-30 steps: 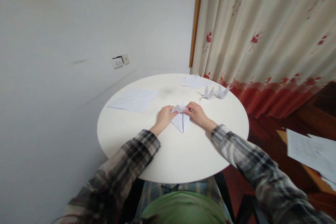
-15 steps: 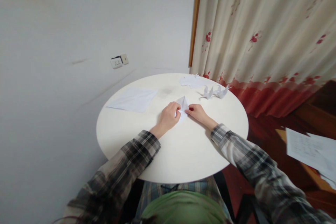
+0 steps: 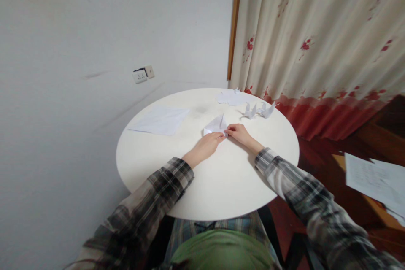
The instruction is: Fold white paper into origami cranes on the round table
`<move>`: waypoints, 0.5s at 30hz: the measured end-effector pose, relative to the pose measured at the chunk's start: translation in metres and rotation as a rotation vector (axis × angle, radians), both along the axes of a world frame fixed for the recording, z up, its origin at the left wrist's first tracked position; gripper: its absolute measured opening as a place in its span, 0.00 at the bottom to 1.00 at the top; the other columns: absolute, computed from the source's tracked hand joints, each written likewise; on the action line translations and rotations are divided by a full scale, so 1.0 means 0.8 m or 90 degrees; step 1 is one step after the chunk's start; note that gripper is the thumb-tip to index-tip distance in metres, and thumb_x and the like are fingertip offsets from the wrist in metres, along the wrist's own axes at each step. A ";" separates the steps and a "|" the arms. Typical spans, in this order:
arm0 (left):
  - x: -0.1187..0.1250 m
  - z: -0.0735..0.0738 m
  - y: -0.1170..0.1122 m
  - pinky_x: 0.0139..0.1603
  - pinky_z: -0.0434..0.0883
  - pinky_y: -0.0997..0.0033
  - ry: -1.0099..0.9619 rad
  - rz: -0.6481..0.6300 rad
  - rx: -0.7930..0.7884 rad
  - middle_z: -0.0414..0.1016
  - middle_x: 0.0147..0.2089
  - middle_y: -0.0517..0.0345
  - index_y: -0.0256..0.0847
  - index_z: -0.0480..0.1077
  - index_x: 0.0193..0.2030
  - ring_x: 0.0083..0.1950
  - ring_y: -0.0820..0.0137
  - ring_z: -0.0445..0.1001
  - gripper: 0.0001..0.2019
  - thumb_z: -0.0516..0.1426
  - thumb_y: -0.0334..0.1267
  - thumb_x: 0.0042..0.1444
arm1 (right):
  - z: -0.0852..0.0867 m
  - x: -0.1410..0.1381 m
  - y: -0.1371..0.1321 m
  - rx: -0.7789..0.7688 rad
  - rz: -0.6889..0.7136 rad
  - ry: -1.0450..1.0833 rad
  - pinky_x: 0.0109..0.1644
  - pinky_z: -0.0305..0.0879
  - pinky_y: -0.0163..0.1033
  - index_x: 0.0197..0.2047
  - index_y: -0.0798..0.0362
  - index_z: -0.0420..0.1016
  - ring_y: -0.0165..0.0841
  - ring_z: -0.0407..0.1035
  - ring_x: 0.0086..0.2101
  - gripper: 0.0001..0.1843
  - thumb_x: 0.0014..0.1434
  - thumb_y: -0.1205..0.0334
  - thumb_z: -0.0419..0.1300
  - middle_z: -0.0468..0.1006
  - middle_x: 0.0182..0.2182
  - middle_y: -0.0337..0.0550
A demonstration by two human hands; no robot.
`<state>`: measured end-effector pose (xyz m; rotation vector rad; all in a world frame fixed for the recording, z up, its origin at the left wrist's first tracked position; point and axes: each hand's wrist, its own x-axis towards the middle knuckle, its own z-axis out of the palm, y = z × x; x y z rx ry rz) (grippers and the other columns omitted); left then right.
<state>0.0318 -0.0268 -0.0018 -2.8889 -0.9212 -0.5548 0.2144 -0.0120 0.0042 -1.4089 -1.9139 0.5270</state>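
A small folded white paper piece [image 3: 217,125] lies on the round white table [image 3: 205,185], its point turned away from me. My left hand [image 3: 207,144] rests flat beside it, fingers stretched out and fingertips pressing its near edge. My right hand [image 3: 239,133] pinches the paper's near right corner with curled fingers. Both sleeves are plaid.
A flat white sheet [image 3: 162,120] lies at the table's left. Folded paper figures [image 3: 259,111] and more white paper [image 3: 230,98] sit at the far right. A flowered curtain [image 3: 316,42] hangs behind. Loose sheets [image 3: 376,181] lie on a wooden surface at right. A wall socket [image 3: 141,75] is at left.
The folded paper was flipped over from pointing toward me to pointing away. My left hand went from curled on the paper to lying flat at its near edge.
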 end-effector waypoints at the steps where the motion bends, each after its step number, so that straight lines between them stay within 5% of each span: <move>1: 0.001 -0.001 0.000 0.56 0.63 0.63 0.000 0.005 0.006 0.70 0.53 0.49 0.39 0.67 0.53 0.55 0.66 0.68 0.16 0.47 0.29 0.60 | 0.000 -0.001 0.000 0.002 0.000 0.000 0.29 0.54 0.30 0.24 0.57 0.73 0.26 0.62 0.24 0.10 0.52 0.62 0.55 0.72 0.21 0.37; 15: 0.003 0.007 -0.004 0.53 0.63 0.57 0.062 0.028 0.026 0.66 0.51 0.46 0.42 0.67 0.53 0.54 0.61 0.63 0.22 0.47 0.21 0.54 | 0.000 -0.001 -0.001 0.007 0.010 -0.076 0.31 0.53 0.30 0.25 0.56 0.72 0.27 0.60 0.26 0.06 0.50 0.66 0.55 0.70 0.22 0.36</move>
